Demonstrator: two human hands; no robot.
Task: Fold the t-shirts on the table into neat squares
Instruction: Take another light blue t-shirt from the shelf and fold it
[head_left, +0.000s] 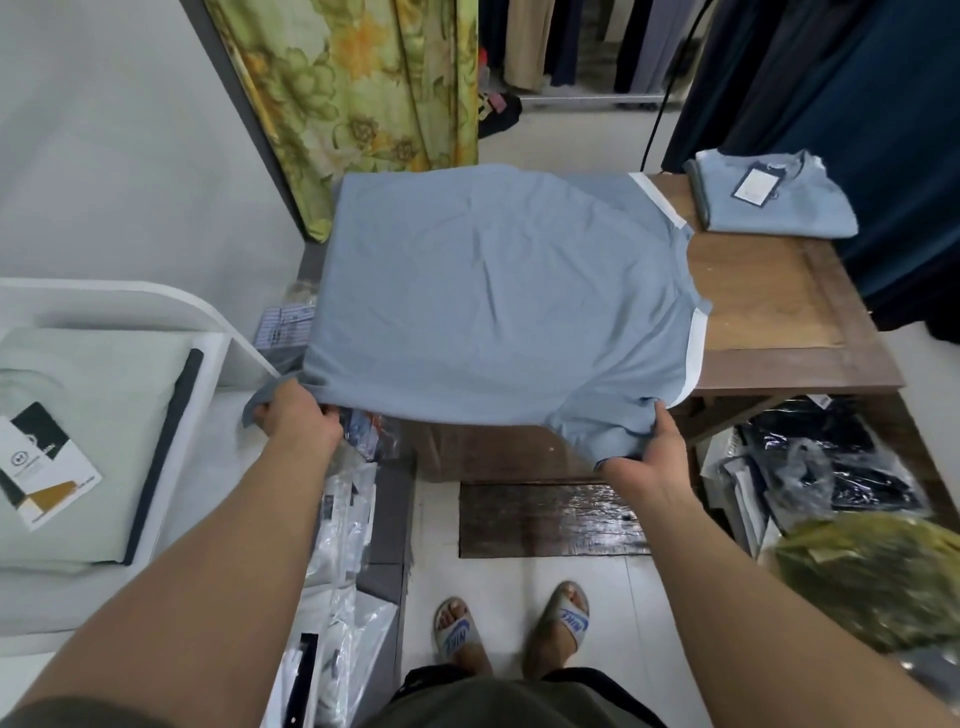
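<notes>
light-blue t-shirt (498, 291) spread over the wooden table (769, 296), long axis left to right, collar end pointing right, hem off the left edge, left hand (298, 418) gripping the near hem corner, right hand (657, 449) bunching the near sleeve, folded blue shirt (774, 202) on the far right corner

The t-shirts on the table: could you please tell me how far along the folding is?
Done: one folded shirt on the table, far corner. In hand: left hand and right hand grip the spread blue t-shirt by its near edge. Left: all its folds.
</notes>
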